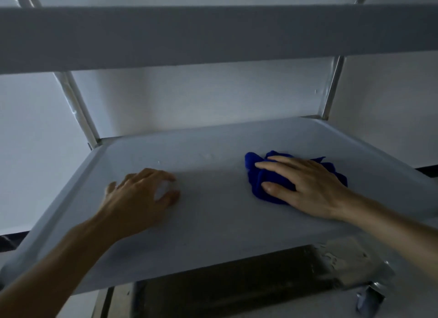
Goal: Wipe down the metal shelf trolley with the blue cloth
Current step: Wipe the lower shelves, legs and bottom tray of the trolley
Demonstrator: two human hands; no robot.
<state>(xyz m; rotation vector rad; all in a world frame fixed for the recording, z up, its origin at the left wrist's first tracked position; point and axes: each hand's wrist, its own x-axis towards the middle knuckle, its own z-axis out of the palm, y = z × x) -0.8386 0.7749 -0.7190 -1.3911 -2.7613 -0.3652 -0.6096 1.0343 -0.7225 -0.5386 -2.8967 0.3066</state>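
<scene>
Blue cloth [260, 182] is lying bunched on the right part of the middle shelf [213, 222] of the metal shelf trolley [213, 35], and the right hand [305, 185] is pressing down on it, palm flat, fingers spread and thumb lying along the cloth's near edge, so its grip is pinning the cloth rather than closing round it. The left hand [139, 194] is resting on the left part of the same shelf, well apart from the cloth, fingers loosely curled, its grip empty. Wiping appears to be under way on this shelf. A few pale specks are showing towards the back of the shelf, left of the cloth, so this level is probably not finished. Nothing is telling whether the upper shelf, the corner posts [78, 109] or the lower level by the caster [369, 294] are wiped, so I judge much work is remaining.
</scene>
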